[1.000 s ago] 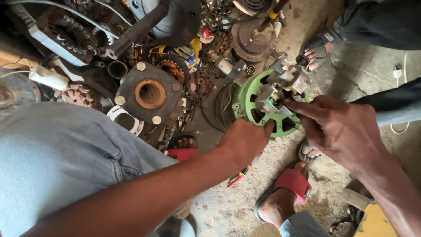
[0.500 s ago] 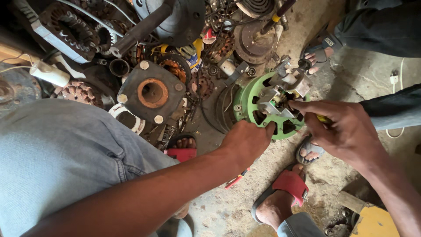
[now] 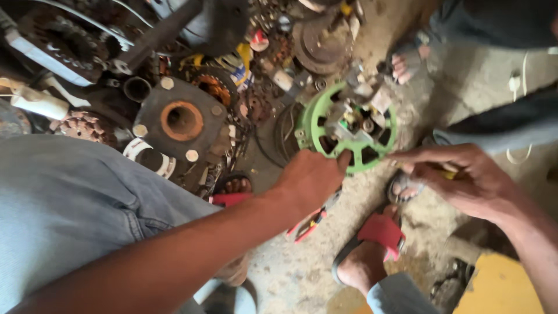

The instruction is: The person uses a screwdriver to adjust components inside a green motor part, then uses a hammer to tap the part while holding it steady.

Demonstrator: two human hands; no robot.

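Observation:
A green, round, spoked motor part [image 3: 314,125] with grey metal pieces and wires on top sits on the dusty floor amid scrap. My left hand [image 3: 311,179] reaches across from the lower left and grips its near rim, thumb against the green edge. My right hand [image 3: 462,180] hovers just right of the part, fingers closed around a small yellow-handled tool [image 3: 448,173], most of it hidden in the fist. Its index finger points toward the green rim.
A dark round plate with a rusty orange hole [image 3: 181,120] lies left among motor scrap. Red-handled pliers [image 3: 310,224] lie below my left hand. My foot in a red sandal [image 3: 379,234] is near. Another person's foot [image 3: 404,64] stands behind the part. A yellow object [image 3: 500,288] sits bottom right.
My right hand has pulled back off the top of the green part to its right side. My left hand has kept its grip on the rim.

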